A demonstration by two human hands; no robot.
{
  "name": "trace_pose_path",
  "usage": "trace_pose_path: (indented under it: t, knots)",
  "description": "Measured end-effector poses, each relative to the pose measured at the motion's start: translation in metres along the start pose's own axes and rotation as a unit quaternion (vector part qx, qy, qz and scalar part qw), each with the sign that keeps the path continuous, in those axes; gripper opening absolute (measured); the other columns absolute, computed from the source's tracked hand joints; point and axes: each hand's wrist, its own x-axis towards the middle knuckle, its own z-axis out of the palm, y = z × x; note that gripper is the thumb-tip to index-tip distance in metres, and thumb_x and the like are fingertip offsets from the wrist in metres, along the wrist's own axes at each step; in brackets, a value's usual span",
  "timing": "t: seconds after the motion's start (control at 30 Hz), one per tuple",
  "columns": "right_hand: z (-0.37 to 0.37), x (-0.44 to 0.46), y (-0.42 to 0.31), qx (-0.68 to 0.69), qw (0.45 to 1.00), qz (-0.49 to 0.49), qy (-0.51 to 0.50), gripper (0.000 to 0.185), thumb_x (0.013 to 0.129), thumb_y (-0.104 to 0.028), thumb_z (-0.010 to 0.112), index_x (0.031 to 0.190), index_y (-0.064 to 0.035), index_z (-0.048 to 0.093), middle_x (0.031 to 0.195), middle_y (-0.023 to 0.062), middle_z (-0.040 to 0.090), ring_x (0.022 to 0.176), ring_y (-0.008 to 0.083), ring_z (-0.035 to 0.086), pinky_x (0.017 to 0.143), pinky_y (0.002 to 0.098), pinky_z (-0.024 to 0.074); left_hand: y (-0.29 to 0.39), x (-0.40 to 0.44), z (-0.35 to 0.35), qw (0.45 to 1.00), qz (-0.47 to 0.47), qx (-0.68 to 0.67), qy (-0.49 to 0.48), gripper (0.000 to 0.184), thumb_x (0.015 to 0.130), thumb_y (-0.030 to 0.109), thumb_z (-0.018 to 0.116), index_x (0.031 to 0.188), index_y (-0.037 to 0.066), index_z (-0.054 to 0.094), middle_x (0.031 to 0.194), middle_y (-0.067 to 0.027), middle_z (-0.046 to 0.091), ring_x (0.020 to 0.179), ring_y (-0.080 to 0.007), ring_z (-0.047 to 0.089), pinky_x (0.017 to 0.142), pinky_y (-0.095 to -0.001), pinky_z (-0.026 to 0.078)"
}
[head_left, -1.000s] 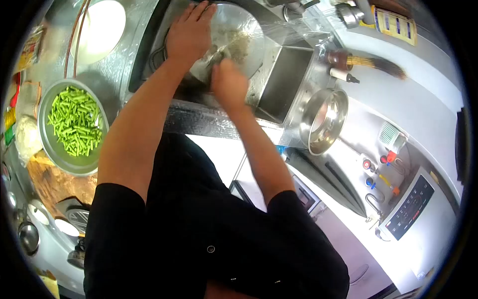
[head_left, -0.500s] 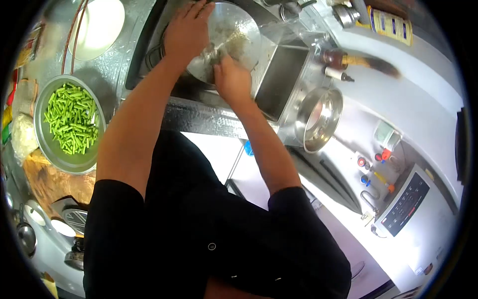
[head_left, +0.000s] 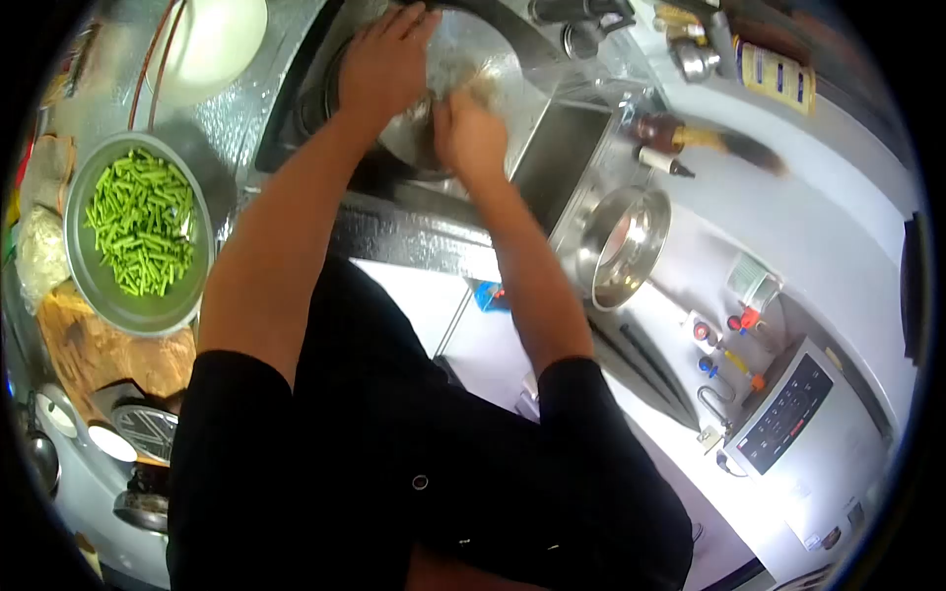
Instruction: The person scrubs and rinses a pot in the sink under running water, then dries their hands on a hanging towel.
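Note:
In the sink at the top centre lies a round metal pan or lid (head_left: 498,61), wet and shiny. My left hand (head_left: 382,64) rests on its left edge with fingers spread. My right hand (head_left: 473,133) is closed over its lower part, around a scrubber or cloth too small and blurred to make out. The sink's second basin (head_left: 562,158) is just right of my right hand. A black-rimmed dark surface lies under my left forearm.
A bowl of cut green beans (head_left: 84,258) stands left on the counter, beside a wooden board (head_left: 108,345). A white plate (head_left: 222,44) is at the upper left. A steel bowl (head_left: 591,261) and a brush (head_left: 729,146) sit to the right.
My right hand has shifted a little up and right over the round metal piece. My left hand stays at its edge. The whole view has shifted slightly.

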Motion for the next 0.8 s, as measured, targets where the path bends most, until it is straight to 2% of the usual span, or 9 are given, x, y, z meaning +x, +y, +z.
trace_pose_path:
  t: [0.1,0.2,0.3,0.33,0.47,0.57,0.63,0.73,0.8]
  knots:
    - [0.008,-0.002,0.006,0.058,0.997,-0.031,0.051,0.016,0.090,-0.019,0.063,0.087,-0.0038,0.061,0.082,0.0237,0.068,0.074,0.0420,0.067,0.068,0.0535,0.0519,-0.007,0.007,0.004,1.000,-0.016,0.002,0.017,0.047,0.091,0.012,0.054,0.138,0.013,0.057,0.141,-0.0106,0.057,0.127,-0.0358,0.054,0.106,-0.0462,0.044]
    - [-0.001,0.031,-0.001,-0.021,0.999,0.002,-0.033,0.023,0.088,-0.023,0.066,0.101,-0.0040,0.060,0.088,0.0245,0.069,0.079,0.0430,0.068,0.071,0.0525,0.0534,0.002,-0.010,-0.003,1.000,-0.016,-0.010,-0.006,0.048,0.091,0.012,0.055,0.139,0.013,0.056,0.141,-0.0110,0.057,0.128,-0.0358,0.054,0.107,-0.0463,0.043]
    - [0.001,-0.024,0.012,-0.010,0.999,-0.010,-0.046,0.019,0.090,-0.020,0.063,0.096,-0.0034,0.058,0.084,0.0233,0.068,0.079,0.0427,0.068,0.070,0.0530,0.0522,-0.001,0.002,0.001,1.000,-0.007,0.011,0.000,0.049,0.091,0.012,0.055,0.139,0.013,0.056,0.142,-0.0112,0.056,0.130,-0.0341,0.052,0.108,-0.0463,0.042]
    - [0.004,-0.028,0.009,0.035,0.995,-0.071,0.056,0.019,0.091,-0.020,0.063,0.093,-0.0030,0.056,0.081,0.0224,0.067,0.076,0.0427,0.067,0.068,0.0539,0.0509,-0.001,0.001,0.001,1.000,-0.012,0.008,0.002,0.048,0.091,0.012,0.055,0.139,0.013,0.056,0.142,-0.0115,0.056,0.131,-0.0343,0.052,0.108,-0.0464,0.042]
    - [0.012,0.038,-0.007,-0.021,0.998,-0.025,0.051,0.021,0.089,-0.022,0.066,0.092,-0.0039,0.056,0.081,0.0207,0.065,0.074,0.0419,0.064,0.067,0.0530,0.0503,0.003,-0.007,-0.005,0.999,-0.026,-0.023,-0.024,0.048,0.090,0.011,0.055,0.138,0.013,0.057,0.143,-0.0116,0.056,0.130,-0.0342,0.052,0.108,-0.0466,0.043]
    - [0.015,-0.002,0.012,-0.016,0.997,-0.022,0.077,0.021,0.090,-0.023,0.066,0.091,-0.0044,0.056,0.080,0.0200,0.064,0.072,0.0416,0.064,0.065,0.0522,0.0501,-0.001,0.003,0.003,1.000,-0.016,-0.014,0.008,0.048,0.090,0.010,0.055,0.138,0.013,0.057,0.143,-0.0103,0.056,0.130,-0.0329,0.053,0.107,-0.0457,0.043]
    - [0.017,-0.017,0.029,-0.010,0.996,-0.057,0.072,0.020,0.090,-0.023,0.065,0.091,-0.0046,0.057,0.078,0.0199,0.063,0.069,0.0421,0.063,0.062,0.0517,0.0498,-0.002,0.000,0.006,0.999,-0.032,0.025,-0.018,0.049,0.092,0.014,0.055,0.140,0.021,0.055,0.145,-0.0023,0.054,0.135,-0.0259,0.050,0.109,-0.0464,0.041]
    - [0.020,0.021,0.037,-0.042,0.994,-0.015,0.097,0.019,0.090,-0.023,0.064,0.088,-0.0055,0.056,0.076,0.0186,0.062,0.064,0.0409,0.063,0.058,0.0510,0.0494,-0.007,0.002,0.004,1.000,-0.028,-0.008,0.005,0.045,0.092,0.012,0.054,0.137,0.017,0.059,0.142,-0.0056,0.057,0.129,-0.0298,0.054,0.106,-0.0454,0.044]
    - [0.027,-0.006,0.021,-0.030,0.995,-0.017,0.097,0.018,0.089,-0.022,0.064,0.087,-0.0058,0.056,0.075,0.0186,0.062,0.065,0.0405,0.063,0.059,0.0511,0.0495,-0.006,0.001,-0.002,0.998,-0.018,-0.061,0.013,0.044,0.091,0.011,0.054,0.135,0.015,0.060,0.138,-0.0093,0.059,0.125,-0.0343,0.056,0.103,-0.0448,0.047]
